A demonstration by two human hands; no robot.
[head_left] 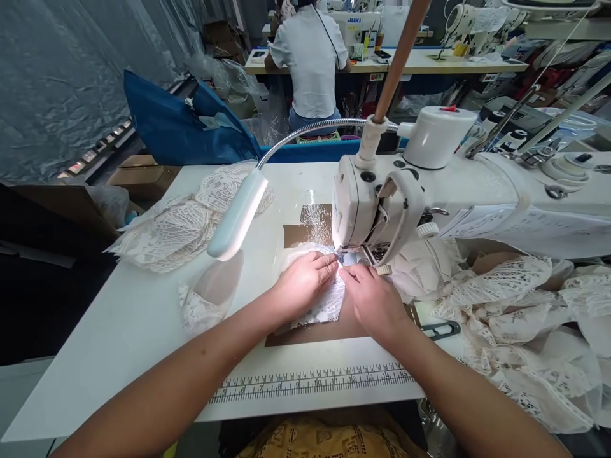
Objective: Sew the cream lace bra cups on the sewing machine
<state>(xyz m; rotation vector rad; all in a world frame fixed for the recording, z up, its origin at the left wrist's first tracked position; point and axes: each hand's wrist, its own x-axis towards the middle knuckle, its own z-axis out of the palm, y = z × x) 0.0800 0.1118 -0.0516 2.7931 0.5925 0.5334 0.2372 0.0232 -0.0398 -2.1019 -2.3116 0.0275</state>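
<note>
A white lace piece [329, 304] lies under the needle area of a white sewing machine [353, 203]. My left hand [305, 280] rests on the lace just left of the presser foot, its fingers lying extended and pressing the cloth down. Right of the foot, my right hand [370, 296] has its thumb and fingertips together at the edge of the lace. The fabric between its fingertips is mostly hidden. Both hands' fingertips are close to each other at the needle.
Lace pieces [176, 229] are stacked at the left, with one separate piece [210, 292] nearer. A lamp [238, 216] arches over the table. Right of my hands lie small scissors [442, 329] and heaped lace [520, 318]. A person [310, 57] sits beyond.
</note>
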